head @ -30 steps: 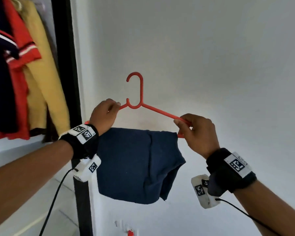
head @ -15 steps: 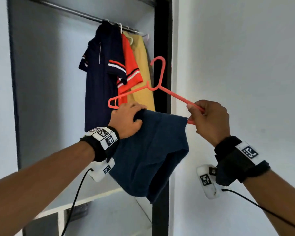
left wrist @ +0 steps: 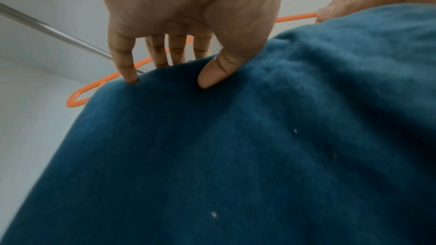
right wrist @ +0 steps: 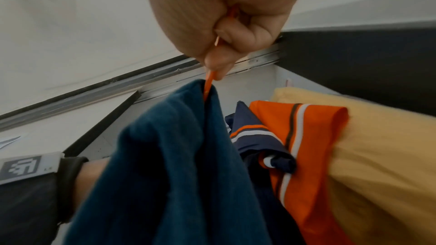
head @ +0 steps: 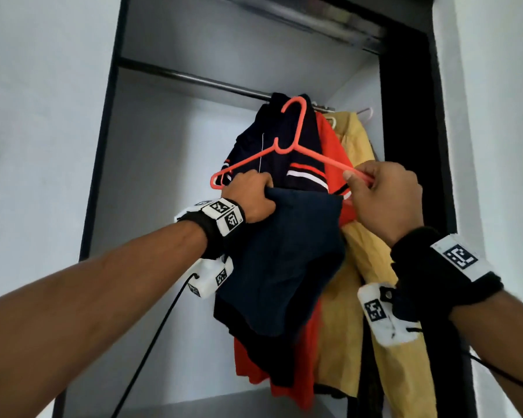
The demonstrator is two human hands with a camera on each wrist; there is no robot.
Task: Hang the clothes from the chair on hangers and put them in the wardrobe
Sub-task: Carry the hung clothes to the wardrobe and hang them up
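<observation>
An orange plastic hanger (head: 296, 137) is held up inside the wardrobe, its hook just below the steel rail (head: 200, 81). A dark blue garment (head: 281, 267) is draped over the hanger's lower bar and hangs down. My left hand (head: 248, 197) grips the garment's top edge together with the bar near the hanger's left end (left wrist: 78, 98). My right hand (head: 378, 191) pinches the hanger's right arm (right wrist: 208, 85) between thumb and fingers. In the left wrist view the blue garment (left wrist: 259, 146) fills most of the picture.
A navy striped shirt (head: 302, 164), an orange shirt (head: 329, 146) and a yellow garment (head: 354, 164) hang on the rail's right part. The rail's left part is bare. A black wardrobe frame (head: 405, 116) stands on the right, a white shelf (head: 224, 402) below.
Both hands have carried the hanger with the blue garment up and into the wardrobe, in front of the hung shirts. My view has turned to face the wardrobe.
</observation>
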